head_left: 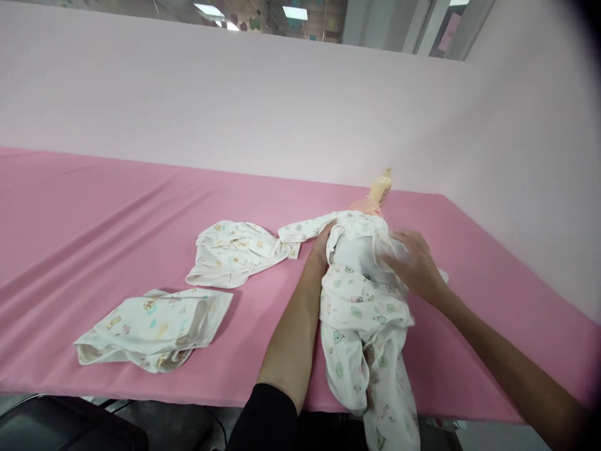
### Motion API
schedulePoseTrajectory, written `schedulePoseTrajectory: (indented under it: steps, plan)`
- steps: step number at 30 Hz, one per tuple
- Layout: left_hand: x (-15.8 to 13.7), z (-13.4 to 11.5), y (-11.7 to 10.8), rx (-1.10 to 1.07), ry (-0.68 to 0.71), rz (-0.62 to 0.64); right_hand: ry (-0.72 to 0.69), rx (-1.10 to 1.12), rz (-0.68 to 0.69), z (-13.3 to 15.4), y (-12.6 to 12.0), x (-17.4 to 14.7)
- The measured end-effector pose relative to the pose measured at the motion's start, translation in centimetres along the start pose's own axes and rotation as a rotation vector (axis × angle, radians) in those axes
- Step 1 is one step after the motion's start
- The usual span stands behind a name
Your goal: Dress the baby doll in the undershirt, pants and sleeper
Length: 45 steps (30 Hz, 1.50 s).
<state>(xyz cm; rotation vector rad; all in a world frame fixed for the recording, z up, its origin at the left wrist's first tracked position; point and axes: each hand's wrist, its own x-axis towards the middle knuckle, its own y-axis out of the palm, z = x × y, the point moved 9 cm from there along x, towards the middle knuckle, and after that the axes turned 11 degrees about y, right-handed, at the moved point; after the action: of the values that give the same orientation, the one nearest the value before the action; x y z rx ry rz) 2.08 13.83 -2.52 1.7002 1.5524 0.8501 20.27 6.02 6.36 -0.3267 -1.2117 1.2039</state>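
In the head view, what looks like a doll (359, 254) lies on the pink-covered surface (117, 232), right of the middle, its upper end toward the wall (235, 113). It wears a white printed shirt (355, 222) and matching trousers (361, 307); a plain white stretch of body shows between the two. One shirt sleeve reaches out to the left, and the trouser legs come to the near edge, one of them hanging past it.

The left hand (323, 244) is at the shirt's left side, just below that outstretched sleeve, with its fingers largely hidden, so whether it grips the cloth cannot be told. The right hand (417, 260) is over the shirt's right side, fingers bent toward a thin white fold; it is blurred, and whether the fingers are closed on the fold cannot be told either.

Beyond the shirt's collar are a peach-coloured piece (369, 207) and a pale yellow bottle (379, 188), which tilts to the right. To the left, a crumpled printed garment (239, 250) lies by the end of the outstretched sleeve. Nearer the front edge is a folded printed cloth (150, 326), apart from the garment. A dark chair (70, 426) shows at the lower left.
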Motion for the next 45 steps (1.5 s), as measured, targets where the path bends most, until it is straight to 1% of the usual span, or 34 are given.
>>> schedulePoseTrajectory:
  steps: [2,3,5,6,8,11,13,17,20,22,24,25,28,31,33,35,37,39,41,43,45]
  plan:
    - [-0.4,0.1,0.4,0.019,-0.026,0.035,0.063,0.001,0.021,-2.4,-1.3,-2.5]
    - [-0.6,0.2,0.5,0.027,-0.041,0.053,0.097,0.001,0.035,-3.4,-1.5,-3.2]
    - [-0.7,0.3,0.7,0.033,-0.058,0.069,0.146,-0.010,0.057,-4.7,-1.3,-3.7]
    - [-0.8,0.3,0.8,0.036,-0.066,0.073,0.156,-0.017,0.084,-4.9,-0.7,-3.6]
    - [-0.7,0.4,0.9,0.038,-0.072,0.088,0.174,-0.017,0.162,-5.1,0.8,-2.9]
    - [-0.8,0.4,1.2,0.041,-0.082,0.125,0.285,0.066,0.265,-5.5,2.3,-2.4]
    - [-0.8,0.5,1.1,0.048,-0.086,0.131,0.341,0.163,0.322,-5.6,2.3,-2.9]
    - [-0.5,0.5,0.1,0.051,-0.059,0.063,0.334,0.308,0.506,-4.9,1.3,-5.4]
    - [-0.4,0.6,-0.2,0.041,-0.048,0.048,0.373,0.275,0.584,-5.3,0.6,-6.8]
    - [-0.3,0.7,-0.1,0.040,-0.056,0.055,0.362,0.224,0.604,-5.6,0.9,-6.8]
    - [-0.3,0.6,0.0,0.031,-0.053,0.048,0.309,0.173,0.581,-5.9,1.6,-5.7]
    - [-0.4,0.6,0.1,0.026,-0.052,0.039,0.278,0.141,0.542,-6.2,2.0,-4.9]
    - [-0.6,0.5,0.3,0.011,-0.067,0.025,0.206,0.008,0.358,-7.3,2.7,-1.7]
    - [-0.8,0.5,0.4,0.004,-0.091,0.014,0.134,-0.122,0.160,-7.6,2.9,0.8]
    - [-0.8,0.6,0.2,0.014,-0.104,0.000,0.125,-0.223,0.033,-7.5,2.8,1.8]
    - [-0.7,0.7,0.0,0.029,-0.118,-0.009,0.155,-0.315,-0.041,-7.5,2.7,2.3]
    - [-0.6,0.8,-0.2,0.032,-0.120,-0.011,0.188,-0.337,-0.042,-7.6,2.8,2.4]
    - [-0.5,0.8,-0.2,0.020,-0.107,-0.005,0.219,-0.304,0.004,-7.5,2.7,2.0]
    - [-0.5,0.8,0.0,0.001,-0.098,0.007,0.253,-0.262,0.058,-7.2,2.0,1.1]
    - [-0.5,0.7,0.2,-0.010,-0.093,0.013,0.273,-0.209,0.071,-5.9,0.6,-0.2]
    - [-0.5,0.6,0.3,-0.012,-0.083,0.007,0.271,-0.122,0.002,-3.6,-1.7,-1.7]
